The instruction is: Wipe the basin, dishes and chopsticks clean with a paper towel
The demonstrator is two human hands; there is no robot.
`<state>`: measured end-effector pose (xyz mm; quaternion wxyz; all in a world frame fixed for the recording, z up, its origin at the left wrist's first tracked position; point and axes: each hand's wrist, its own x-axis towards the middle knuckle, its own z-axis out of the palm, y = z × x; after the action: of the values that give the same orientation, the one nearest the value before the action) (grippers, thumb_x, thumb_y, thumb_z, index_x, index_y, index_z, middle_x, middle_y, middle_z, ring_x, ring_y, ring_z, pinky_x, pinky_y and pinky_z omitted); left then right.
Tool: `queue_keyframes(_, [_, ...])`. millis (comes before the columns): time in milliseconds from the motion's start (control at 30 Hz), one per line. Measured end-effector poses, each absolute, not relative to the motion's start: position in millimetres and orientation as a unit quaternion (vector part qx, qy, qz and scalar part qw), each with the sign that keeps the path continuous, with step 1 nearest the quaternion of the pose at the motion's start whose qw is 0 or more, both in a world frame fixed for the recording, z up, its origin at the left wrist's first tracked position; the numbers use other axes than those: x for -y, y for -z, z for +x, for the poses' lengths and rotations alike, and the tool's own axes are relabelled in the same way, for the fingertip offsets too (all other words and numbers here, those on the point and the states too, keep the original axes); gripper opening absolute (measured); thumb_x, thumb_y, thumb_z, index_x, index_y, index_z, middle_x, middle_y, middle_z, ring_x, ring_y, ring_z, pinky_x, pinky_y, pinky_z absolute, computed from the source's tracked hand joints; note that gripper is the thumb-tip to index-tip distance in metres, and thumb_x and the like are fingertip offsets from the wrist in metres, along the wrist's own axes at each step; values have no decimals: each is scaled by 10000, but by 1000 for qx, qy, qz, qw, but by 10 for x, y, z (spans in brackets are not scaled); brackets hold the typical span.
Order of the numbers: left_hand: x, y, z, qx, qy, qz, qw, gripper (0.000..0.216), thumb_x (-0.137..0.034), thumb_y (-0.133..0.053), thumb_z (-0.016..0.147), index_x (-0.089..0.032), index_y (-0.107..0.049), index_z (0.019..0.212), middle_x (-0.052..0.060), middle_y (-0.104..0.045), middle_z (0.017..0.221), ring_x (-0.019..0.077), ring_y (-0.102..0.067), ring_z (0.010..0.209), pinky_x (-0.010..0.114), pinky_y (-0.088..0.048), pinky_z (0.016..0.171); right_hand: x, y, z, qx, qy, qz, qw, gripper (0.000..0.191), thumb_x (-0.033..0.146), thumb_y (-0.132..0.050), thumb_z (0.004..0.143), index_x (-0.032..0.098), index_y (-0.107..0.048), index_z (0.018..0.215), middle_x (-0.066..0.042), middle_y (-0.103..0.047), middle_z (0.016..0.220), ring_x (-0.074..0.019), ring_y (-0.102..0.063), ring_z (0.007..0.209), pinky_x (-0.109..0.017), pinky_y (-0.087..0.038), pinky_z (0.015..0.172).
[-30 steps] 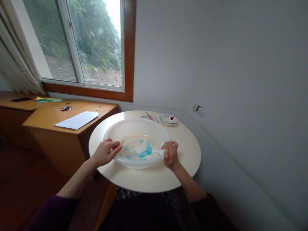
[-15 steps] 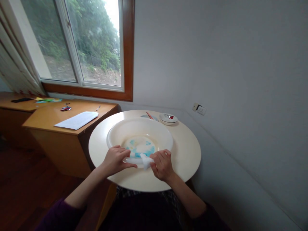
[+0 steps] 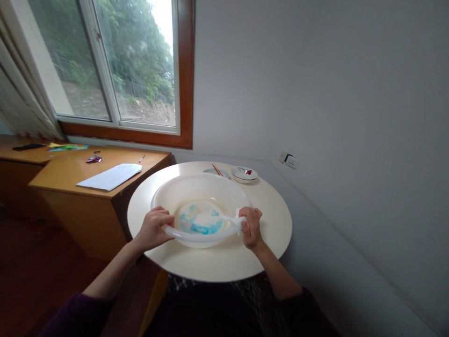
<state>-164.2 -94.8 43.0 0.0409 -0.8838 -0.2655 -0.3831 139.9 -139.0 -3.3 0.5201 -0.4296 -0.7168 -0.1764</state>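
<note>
A wide white basin with blue patterning on its bottom stands on a round cream table. My left hand is closed around the near left part of its rim, thumb low on the outside and fingers over the top. At the right side of the rim, my right hand is closed on a crumpled white tissue. Part of the tissue pokes out past the fingers and lies against the rim; the rest is hidden in the hand.
Behind the basin are stacked bowls and a plate with red chopsticks. On the wooden desk at left lie white paper, scissors and a pen. A wall with a socket rises at right.
My right hand has moved right along the rim with the tissue, from the near edge to the right side. My left hand has shifted left and closed on the rim.
</note>
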Motion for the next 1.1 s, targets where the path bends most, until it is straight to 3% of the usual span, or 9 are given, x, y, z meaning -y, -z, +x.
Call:
queue_keyframes(233, [976,-494,-1710,231,405,-883,43,313,-318,-624,709,-191,-482,461,-28,-511,439,101,-458,443,248,-380,544,1171,7,1454,656,105,-443,603,204,320,-292,845,217,-458,787,-36,-564,807,-208,-536,822,-379,-325,796])
queue_keyframes(500, [996,-450,-1724,223,396,-889,52,311,-314,-618,707,-184,-474,464,-33,-504,435,90,-453,428,242,-374,548,806,24,1765,613,-37,-512,600,274,355,-377,779,204,-600,734,-78,-529,1115,-243,-432,1116,-409,-272,973])
queue_keyframes(600, [1008,-464,-1717,227,389,-891,51,308,-317,-616,702,-184,-471,465,-33,-504,435,93,-459,431,242,-379,557,669,-10,1855,571,-118,-525,619,260,402,-484,701,213,-662,724,-63,-533,986,-236,-458,1043,-396,-297,963])
queue_keyframes(767, [1003,-496,-1696,251,367,-894,51,238,-265,-606,661,-188,-484,472,-23,-525,447,109,-472,454,239,-390,553,500,-55,1890,529,-172,-513,654,290,419,-533,636,183,-667,738,-41,-565,850,-193,-524,839,-328,-414,778])
queue_keyframes(967, [973,-469,-1702,270,360,-892,39,182,-218,-617,614,-188,-505,473,-15,-549,461,126,-506,488,238,-402,554,509,97,1848,436,-187,-522,709,250,373,-541,647,147,-616,726,13,-588,654,-130,-478,618,-253,-389,586])
queue_keyframes(1100, [961,-446,-1743,274,375,-886,11,139,-222,-630,619,-195,-566,498,-13,-592,487,135,-538,523,238,-412,573,612,249,1881,382,-200,-525,734,212,322,-606,588,145,-611,706,34,-570,591,-114,-483,559,-233,-385,537])
